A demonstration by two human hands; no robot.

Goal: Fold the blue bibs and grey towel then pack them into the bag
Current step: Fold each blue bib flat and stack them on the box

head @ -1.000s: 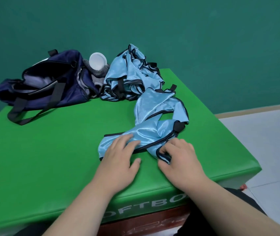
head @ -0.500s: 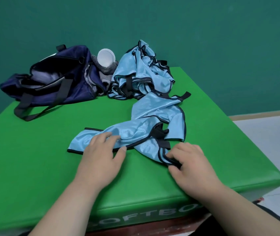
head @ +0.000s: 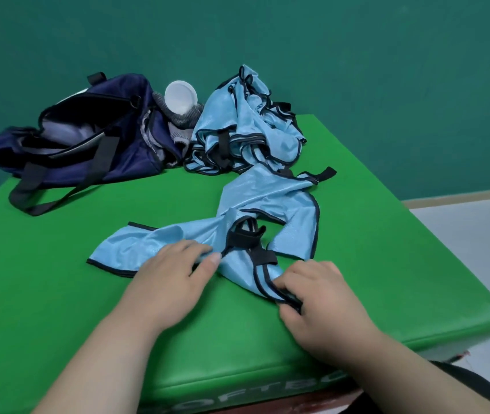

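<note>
Front bib [head: 267, 201]: light blue shiny mesh, black binding on all edges, lying twisted and unfolded across the centre of the green pad [head: 58, 279]. It runs as 1 long band from a flat end at centre-left, through a bunched middle, then up toward the upper centre, where its far end touches the bib pile [head: 246, 130]. Black strap loop [head: 243, 234] stands up at the twist, with a 2nd black tab just below it. Left hand [head: 172, 282]: palm down, fingers fairly straight, pressing the bib's left section flat onto the pad, not gripping. Right hand [head: 318, 303]: fingers curled, pinching the bib's bound edge at lower centre-right, near the pad's front edge. Bib pile: same blue and black fabric, crumpled heap at upper centre; count can't be read. Bag [head: 88, 138]: navy, black straps, upper left of the frame, mouth open, slumped on the pad. Grey towel [head: 182, 122]: bunched between bag and pile, touching both, with a white round object [head: 180, 97] sitting on it; can't tell what that is. Teal wall [head: 387, 70] behind, pale floor [head: 476, 228] at right.
</note>
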